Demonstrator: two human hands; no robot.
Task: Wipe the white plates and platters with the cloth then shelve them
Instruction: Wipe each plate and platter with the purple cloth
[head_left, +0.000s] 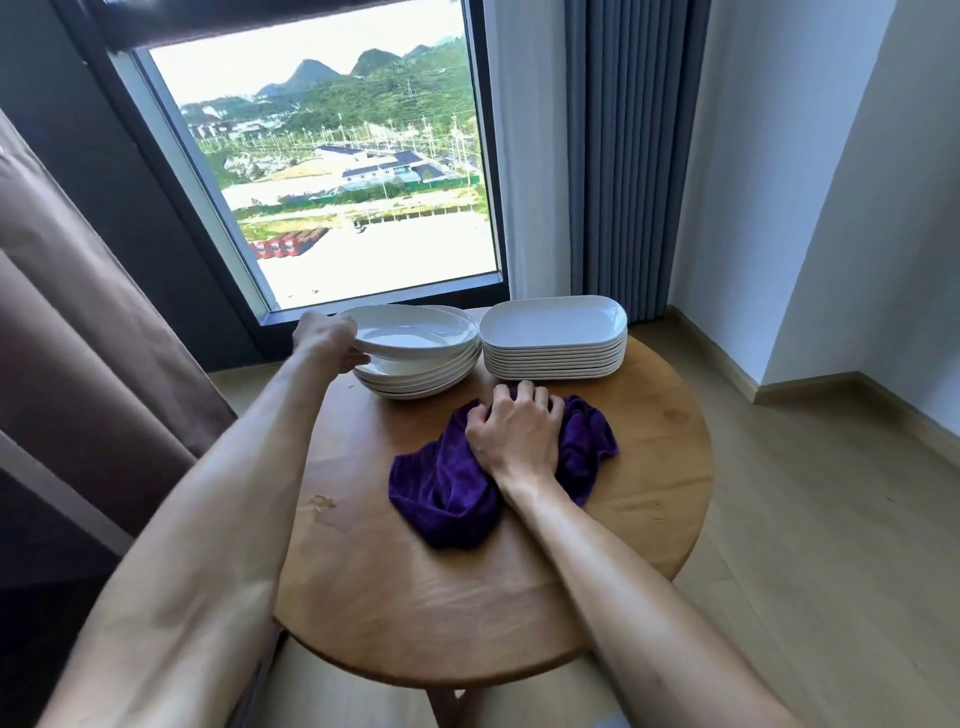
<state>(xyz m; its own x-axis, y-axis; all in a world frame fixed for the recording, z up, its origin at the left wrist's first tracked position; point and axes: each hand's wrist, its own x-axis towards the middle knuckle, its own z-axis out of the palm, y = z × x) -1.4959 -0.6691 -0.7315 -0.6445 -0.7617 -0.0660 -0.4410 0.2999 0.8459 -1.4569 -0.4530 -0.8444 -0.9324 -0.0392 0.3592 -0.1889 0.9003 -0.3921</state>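
A stack of several round white plates (421, 376) stands at the far left of the round wooden table (519, 597). My left hand (324, 340) grips the left rim of the top plate (415, 330), which is tilted up off the stack. To its right stands a stack of several white oblong platters (555, 340). A crumpled purple cloth (452, 488) lies in the middle of the table. My right hand (514, 434) lies on the cloth with its fingers curled into the fabric.
A large window (332, 156) is right behind the table. A brown curtain (78, 312) hangs at the left and a grey-blue curtain (628, 156) at the right. White walls and wooden floor (831, 519) lie to the right. No shelf is in view.
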